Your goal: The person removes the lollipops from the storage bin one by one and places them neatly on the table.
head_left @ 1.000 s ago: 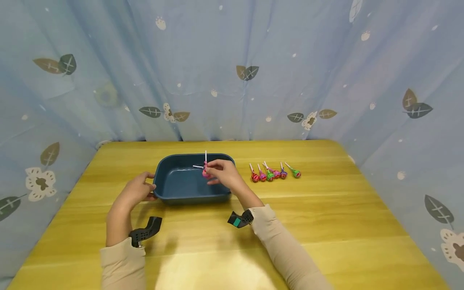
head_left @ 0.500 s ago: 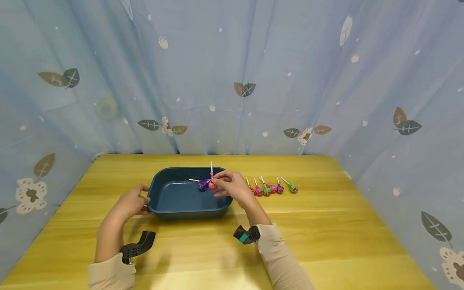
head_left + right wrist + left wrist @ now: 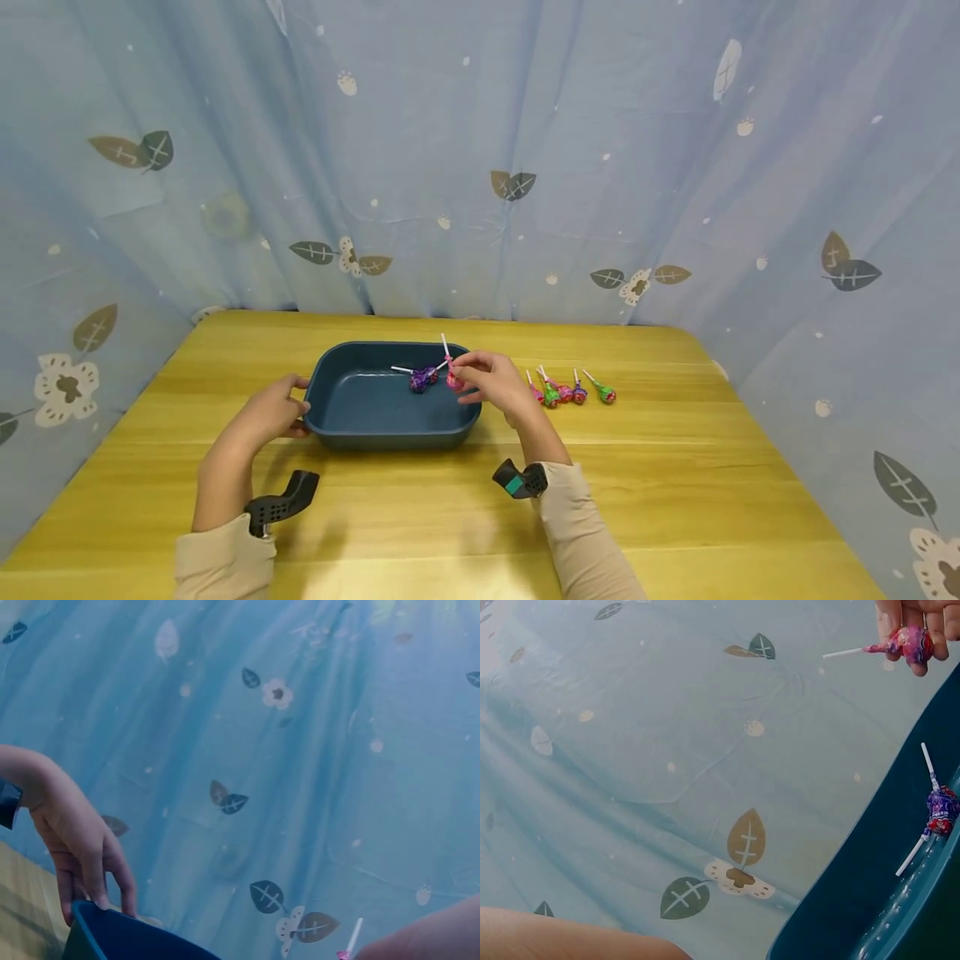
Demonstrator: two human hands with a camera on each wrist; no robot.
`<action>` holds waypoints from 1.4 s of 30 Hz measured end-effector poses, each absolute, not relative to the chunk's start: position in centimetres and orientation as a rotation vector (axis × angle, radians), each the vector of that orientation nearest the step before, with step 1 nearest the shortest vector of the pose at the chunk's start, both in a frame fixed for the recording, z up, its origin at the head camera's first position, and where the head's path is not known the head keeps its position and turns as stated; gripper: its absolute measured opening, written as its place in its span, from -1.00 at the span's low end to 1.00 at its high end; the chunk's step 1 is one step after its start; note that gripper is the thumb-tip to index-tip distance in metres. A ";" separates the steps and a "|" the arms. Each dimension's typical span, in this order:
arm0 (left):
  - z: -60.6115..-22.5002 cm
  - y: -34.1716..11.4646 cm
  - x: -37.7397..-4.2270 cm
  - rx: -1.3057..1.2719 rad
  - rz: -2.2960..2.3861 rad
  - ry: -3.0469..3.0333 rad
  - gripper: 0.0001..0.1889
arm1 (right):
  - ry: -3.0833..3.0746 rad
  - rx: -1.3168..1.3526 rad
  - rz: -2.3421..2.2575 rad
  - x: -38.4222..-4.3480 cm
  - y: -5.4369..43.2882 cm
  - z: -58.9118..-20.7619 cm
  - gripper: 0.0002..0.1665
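Observation:
My left hand [image 3: 272, 408] grips the left rim of a dark blue rectangular basin [image 3: 390, 441], its fingertips on both sides of the wall in the right wrist view. Over the basin's right end, my right hand [image 3: 491, 383] pinches a pink-wrapped lollipop [image 3: 453, 381] by its candy end, white stick pointing up. In the left wrist view this lollipop [image 3: 913, 645] hangs above the basin. Two lollipops lie inside on the basin floor, a purple one [image 3: 417, 382] and a darker one touching it, sticks pointing opposite ways.
Right of the basin, several lollipops lie in a loose row on the yellow wooden table [image 3: 675, 467], among them a green one [image 3: 606, 393] at the far right end. A blue patterned curtain [image 3: 420, 150] hangs behind and at both sides.
My right hand has shifted right within the basin with the pink lollipop, whose stick now tilts left. The second lollipop inside shows more now. My left hand stays on the rim. The head view has tilted.

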State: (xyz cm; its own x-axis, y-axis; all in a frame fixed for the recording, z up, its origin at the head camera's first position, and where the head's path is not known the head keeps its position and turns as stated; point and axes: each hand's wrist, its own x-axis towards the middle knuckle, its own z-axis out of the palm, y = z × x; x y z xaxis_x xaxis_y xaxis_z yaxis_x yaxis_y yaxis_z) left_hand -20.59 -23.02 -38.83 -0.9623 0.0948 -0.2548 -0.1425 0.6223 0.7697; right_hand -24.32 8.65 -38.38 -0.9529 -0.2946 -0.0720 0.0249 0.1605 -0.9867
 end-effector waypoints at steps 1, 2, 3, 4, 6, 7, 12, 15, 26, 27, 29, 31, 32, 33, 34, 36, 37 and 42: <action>-38.7 -23.0 -20.7 -0.038 1.254 2.579 -0.54 | 2.190 -0.258 -1.871 -24.3 8.8 -38.3 -0.70; -38.6 -23.0 -20.7 -0.040 1.247 2.583 -0.54 | 2.188 -0.249 -1.872 -24.3 8.9 -38.2 -0.70; -38.5 -23.0 -20.8 -0.039 1.242 2.585 -0.54 | 2.189 -0.245 -1.873 -24.3 9.0 -38.1 -0.70; -38.5 -22.9 -20.8 -0.040 1.238 2.587 -0.54 | 2.188 -0.244 -1.874 -24.3 9.1 -38.0 -0.69; -38.4 -22.9 -20.8 -0.047 1.227 2.592 -0.54 | 2.186 -0.243 -1.881 -24.3 9.3 -38.0 -0.70; -38.3 -22.9 -20.8 -0.048 1.220 2.596 -0.54 | 2.190 -0.251 -1.882 -24.4 9.4 -38.1 -0.70; -38.2 -22.8 -20.8 -0.054 1.206 2.592 -0.54 | 2.208 -0.239 -1.897 -24.5 9.9 -38.3 -0.72; -38.2 -22.7 -20.7 -0.052 1.200 2.594 -0.54 | 2.197 -0.205 -1.920 -24.4 10.2 -38.2 -0.72; -37.9 -22.7 -20.3 -0.046 1.165 2.603 -0.54 | 2.241 -0.166 -1.931 -24.6 11.6 -38.1 -0.71; -37.9 -22.7 -20.2 -0.047 1.161 2.604 -0.54 | 2.239 -0.162 -1.934 -24.6 11.8 -38.1 -0.71; -37.9 -22.7 -20.2 -0.048 1.162 2.602 -0.53 | 2.234 -0.150 -1.944 -24.8 12.0 -38.1 -0.72; -37.9 -22.8 -20.1 -0.051 1.168 2.599 -0.54 | 2.233 -0.127 -1.959 -25.0 12.2 -38.1 -0.73; -37.9 -22.8 -20.1 -0.053 1.169 2.597 -0.53 | 2.231 -0.112 -1.969 -25.0 12.4 -38.0 -0.73; -38.0 -22.7 -20.1 -0.052 1.171 2.596 -0.53 | 2.233 -0.100 -1.977 -25.1 12.6 -38.0 -0.74; -38.0 -22.7 -20.2 -0.053 1.179 2.593 -0.53 | 2.235 -0.087 -1.984 -25.2 12.8 -38.0 -0.74; -38.0 -22.6 -20.2 -0.055 1.192 2.587 -0.52 | 2.247 -0.061 -1.991 -25.4 13.2 -38.0 -0.74; -38.0 -22.6 -20.2 -0.057 1.198 2.583 -0.52 | 2.255 -0.052 -1.988 -25.5 13.5 -38.1 -0.74; -38.1 -22.5 -20.4 -0.073 1.225 2.562 -0.52 | 2.323 -0.005 -1.933 -25.8 15.2 -38.3 -0.72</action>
